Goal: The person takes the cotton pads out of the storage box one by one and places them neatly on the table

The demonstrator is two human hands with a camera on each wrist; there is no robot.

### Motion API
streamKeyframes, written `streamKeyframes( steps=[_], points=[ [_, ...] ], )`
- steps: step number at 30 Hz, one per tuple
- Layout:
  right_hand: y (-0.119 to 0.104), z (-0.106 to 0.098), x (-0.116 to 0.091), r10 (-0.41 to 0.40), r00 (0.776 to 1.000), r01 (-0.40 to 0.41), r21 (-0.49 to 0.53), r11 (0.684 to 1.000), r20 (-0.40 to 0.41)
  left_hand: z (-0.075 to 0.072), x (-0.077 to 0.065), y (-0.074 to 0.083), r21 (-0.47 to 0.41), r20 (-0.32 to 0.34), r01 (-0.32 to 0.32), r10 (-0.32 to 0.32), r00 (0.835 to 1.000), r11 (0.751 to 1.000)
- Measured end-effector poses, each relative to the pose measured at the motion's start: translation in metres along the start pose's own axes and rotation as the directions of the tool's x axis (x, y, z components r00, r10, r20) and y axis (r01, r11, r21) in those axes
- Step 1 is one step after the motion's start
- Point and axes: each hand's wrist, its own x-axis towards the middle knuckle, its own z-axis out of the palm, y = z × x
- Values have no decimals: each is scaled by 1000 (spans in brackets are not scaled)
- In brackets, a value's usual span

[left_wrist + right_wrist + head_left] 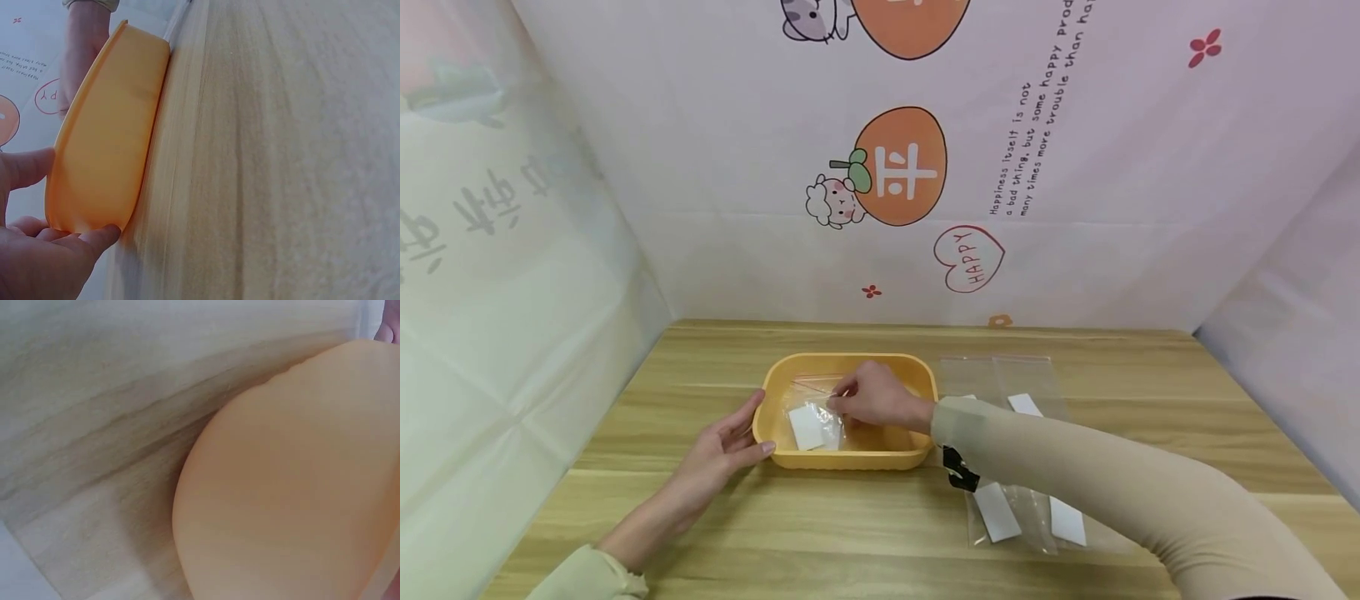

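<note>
On the wooden table stands a yellow plastic tray with rounded corners. My left hand grips its left end, thumb near the front corner and fingers at the left rim. In the left wrist view the fingers reach round the tray's outer wall. Inside the tray lies a small clear zip bag with white flat pieces in it. My right hand reaches over the tray's right side and pinches the bag's right part between thumb and fingertips. The right wrist view shows mostly the tray's outside.
Right of the tray, clear zip bags with white flat pieces lie on the table, partly under my right forearm. A black strap piece hangs at the right wrist. Printed white cloth encloses the table's back and sides.
</note>
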Motion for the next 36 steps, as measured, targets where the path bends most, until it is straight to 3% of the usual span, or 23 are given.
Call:
streamKeyframes(
  steps=[4,7,10,13,17,29,36],
  points=[
    [-2,4,0,35,999,-37,199,979,15,-1,0,-1,-1,-2,0,0,1000,1000],
    [-1,7,1,68,996,-82,354,931,52,-1,0,-1,-4,-3,7,-7,1000,1000],
    [-2,8,2,88,991,-121,429,895,97,0,1,-1,-7,2,13,-13,1000,1000],
    [-4,6,2,94,986,-148,447,882,141,-1,1,-2,-3,5,15,-15,1000,1000],
    [-8,3,1,89,982,-153,424,893,167,-1,0,-2,-2,3,18,-18,1000,1000],
    [-18,-22,-17,26,990,-75,356,932,140,1,0,-2,3,-13,20,-20,1000,1000],
    [-21,-41,-27,-9,992,-36,367,930,122,2,-1,-2,0,-4,7,-7,1000,1000]
  ],
)
